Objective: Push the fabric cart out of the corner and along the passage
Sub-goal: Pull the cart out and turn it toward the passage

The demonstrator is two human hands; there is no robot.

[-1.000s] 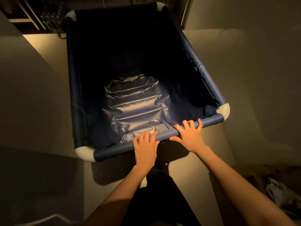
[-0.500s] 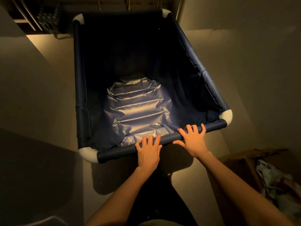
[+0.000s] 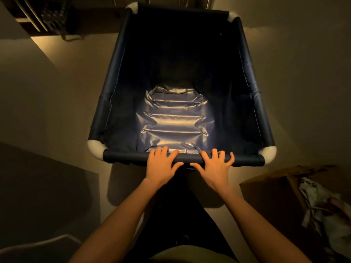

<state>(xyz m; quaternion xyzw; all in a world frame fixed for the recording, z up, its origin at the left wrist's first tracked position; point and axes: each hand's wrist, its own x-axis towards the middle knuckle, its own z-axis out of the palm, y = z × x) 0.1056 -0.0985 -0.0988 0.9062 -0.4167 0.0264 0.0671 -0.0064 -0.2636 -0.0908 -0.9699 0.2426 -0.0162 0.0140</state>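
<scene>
A dark blue fabric cart (image 3: 252, 103) with white corner joints stands right in front of me, and nothing lies on its shiny lining. My left hand (image 3: 161, 166) and my right hand (image 3: 214, 166) rest side by side on the middle of the near top rail, fingers curled over it and thumbs under its near side. The rail now runs level across the view. The cart's wheels are hidden beneath its body.
A wall (image 3: 38, 95) runs close along the cart's left side, another wall (image 3: 303, 63) along its right. An open cardboard box (image 3: 275, 196) with patterned cloth stands at my right. A dark shelf with a crate (image 3: 55, 21) sits at the far left.
The cart has swung round from a slanted position to square in front of me. Both hands kept their hold on the near rail. The cardboard box at the right has come further into view.
</scene>
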